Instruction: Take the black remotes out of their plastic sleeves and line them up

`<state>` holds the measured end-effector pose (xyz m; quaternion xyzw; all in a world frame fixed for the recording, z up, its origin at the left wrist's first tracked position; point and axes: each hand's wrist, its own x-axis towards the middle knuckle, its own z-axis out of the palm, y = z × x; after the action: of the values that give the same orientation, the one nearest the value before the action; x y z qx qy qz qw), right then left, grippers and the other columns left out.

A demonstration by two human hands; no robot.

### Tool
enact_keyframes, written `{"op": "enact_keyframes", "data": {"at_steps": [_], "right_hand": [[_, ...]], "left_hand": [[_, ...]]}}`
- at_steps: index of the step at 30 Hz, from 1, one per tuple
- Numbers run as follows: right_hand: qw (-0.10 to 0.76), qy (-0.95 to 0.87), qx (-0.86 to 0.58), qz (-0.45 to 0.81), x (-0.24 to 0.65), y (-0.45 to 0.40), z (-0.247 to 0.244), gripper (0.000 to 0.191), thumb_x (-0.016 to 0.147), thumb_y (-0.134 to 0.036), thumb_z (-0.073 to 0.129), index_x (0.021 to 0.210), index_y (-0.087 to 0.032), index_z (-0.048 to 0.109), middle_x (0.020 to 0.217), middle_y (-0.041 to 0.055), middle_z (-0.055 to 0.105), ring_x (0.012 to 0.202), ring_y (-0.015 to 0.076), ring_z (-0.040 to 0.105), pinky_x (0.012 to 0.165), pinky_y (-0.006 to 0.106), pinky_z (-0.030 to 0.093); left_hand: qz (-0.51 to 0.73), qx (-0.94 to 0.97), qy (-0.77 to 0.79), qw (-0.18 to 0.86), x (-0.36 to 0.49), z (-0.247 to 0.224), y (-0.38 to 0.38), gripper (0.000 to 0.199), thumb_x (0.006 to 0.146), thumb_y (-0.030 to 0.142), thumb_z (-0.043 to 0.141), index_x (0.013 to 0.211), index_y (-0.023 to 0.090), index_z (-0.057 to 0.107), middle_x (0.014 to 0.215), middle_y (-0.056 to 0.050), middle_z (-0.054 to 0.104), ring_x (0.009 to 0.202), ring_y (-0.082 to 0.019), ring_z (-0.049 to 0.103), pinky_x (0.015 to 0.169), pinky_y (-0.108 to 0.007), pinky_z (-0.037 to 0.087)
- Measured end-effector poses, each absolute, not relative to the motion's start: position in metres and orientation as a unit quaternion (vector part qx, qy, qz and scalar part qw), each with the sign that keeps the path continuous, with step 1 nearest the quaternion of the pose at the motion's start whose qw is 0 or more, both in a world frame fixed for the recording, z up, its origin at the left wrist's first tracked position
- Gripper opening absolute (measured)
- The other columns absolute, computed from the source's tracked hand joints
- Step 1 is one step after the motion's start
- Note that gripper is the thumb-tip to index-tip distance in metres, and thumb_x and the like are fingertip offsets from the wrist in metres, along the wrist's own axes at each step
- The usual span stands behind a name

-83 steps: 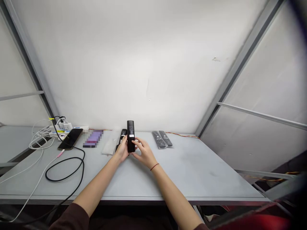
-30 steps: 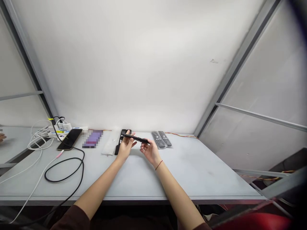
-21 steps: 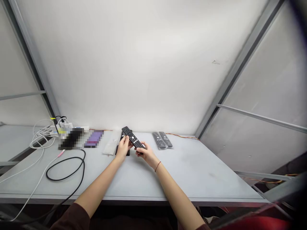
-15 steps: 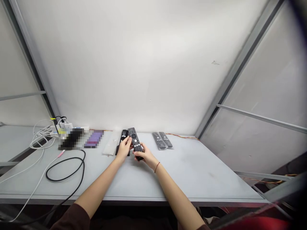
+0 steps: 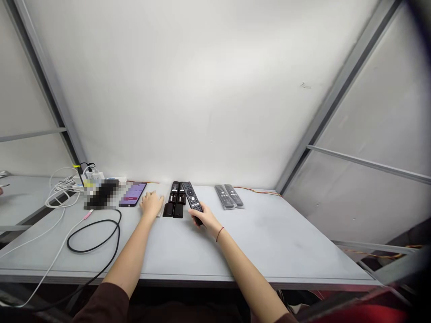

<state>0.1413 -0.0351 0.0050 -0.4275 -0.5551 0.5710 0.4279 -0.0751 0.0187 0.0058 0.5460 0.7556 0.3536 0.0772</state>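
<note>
My right hand [image 5: 205, 217] grips the lower end of a black remote control [image 5: 191, 197], its button side facing up and tilted over the table. My left hand [image 5: 152, 204] rests, fingers spread, on a clear plastic bag [image 5: 159, 214] that it mostly covers. Between the hands lie two black remotes face down, a left one [image 5: 174, 188] and a right one [image 5: 182, 197], with their battery compartments uncovered. Just below them are two dark battery covers, one on the left [image 5: 168, 210] and one on the right [image 5: 178, 211].
Two bagged remotes [image 5: 229, 196] lie to the right. A phone with a purple screen [image 5: 133, 194] is left of my left hand, beside a blurred dark object [image 5: 103, 194]. White cables [image 5: 62, 190] and a looped black cable [image 5: 94, 252] spread over the left side.
My left hand has let go of the remote and moved left onto the plastic bag. The right hand still holds the remote, uncovering the two face-down ones.
</note>
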Motion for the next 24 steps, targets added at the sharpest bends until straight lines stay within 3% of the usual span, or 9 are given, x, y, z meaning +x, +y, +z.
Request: {"op": "enact_keyframes", "data": {"at_steps": [8, 15, 18, 21, 24], "right_hand": [[0.426, -0.555, -0.431, 0.570, 0.141, -0.035, 0.005, 0.030, 0.067, -0.037, 0.065, 0.081, -0.020, 0.045, 0.062, -0.0042, 0.051, 0.046, 0.0091, 0.048, 0.036, 0.020, 0.034], [0.425, -0.557, -0.430, 0.569, 0.141, -0.036, 0.007, 0.029, 0.067, -0.036, 0.064, 0.080, -0.020, 0.045, 0.063, -0.0045, 0.051, 0.046, 0.0089, 0.048, 0.036, 0.020, 0.034], [0.426, -0.559, -0.426, 0.570, 0.141, -0.036, 0.009, 0.029, 0.067, -0.036, 0.064, 0.080, -0.020, 0.044, 0.062, -0.0048, 0.050, 0.046, 0.0090, 0.049, 0.036, 0.020, 0.034], [0.414, -0.566, -0.429, 0.569, 0.142, -0.038, 0.011, 0.029, 0.066, -0.035, 0.065, 0.082, -0.020, 0.044, 0.061, -0.0053, 0.049, 0.046, 0.0093, 0.049, 0.037, 0.020, 0.035], [0.385, -0.591, -0.428, 0.565, 0.143, -0.039, 0.013, 0.028, 0.068, -0.034, 0.065, 0.084, -0.020, 0.046, 0.061, -0.0056, 0.050, 0.046, 0.0093, 0.049, 0.037, 0.020, 0.035]], "left_hand": [[0.324, 0.542, 0.771, 0.085, -0.089, -0.006, 0.026, 0.030, 0.072, 0.031, 0.058, 0.093, 0.010, 0.064, 0.107, -0.025, 0.058, 0.105, -0.041, 0.052, 0.085, -0.054, 0.037], [0.376, 0.526, 0.751, 0.138, -0.097, -0.008, 0.032, 0.015, 0.071, 0.021, 0.056, 0.084, 0.018, 0.063, 0.091, -0.013, 0.066, 0.093, -0.031, 0.059, 0.083, -0.044, 0.041], [0.490, 0.477, 0.694, 0.223, -0.098, -0.004, 0.037, 0.010, 0.068, 0.021, 0.061, 0.078, 0.017, 0.062, 0.081, -0.008, 0.066, 0.085, -0.024, 0.060, 0.082, -0.036, 0.042], [0.644, 0.358, 0.584, 0.340, -0.095, 0.000, 0.041, 0.018, 0.067, 0.020, 0.064, 0.084, 0.014, 0.062, 0.080, -0.006, 0.065, 0.078, -0.018, 0.060, 0.079, -0.031, 0.044], [0.677, 0.321, 0.542, 0.381, -0.091, 0.003, 0.043, 0.017, 0.073, 0.022, 0.059, 0.087, 0.013, 0.063, 0.079, -0.005, 0.064, 0.070, -0.013, 0.060, 0.071, -0.027, 0.046]]}}
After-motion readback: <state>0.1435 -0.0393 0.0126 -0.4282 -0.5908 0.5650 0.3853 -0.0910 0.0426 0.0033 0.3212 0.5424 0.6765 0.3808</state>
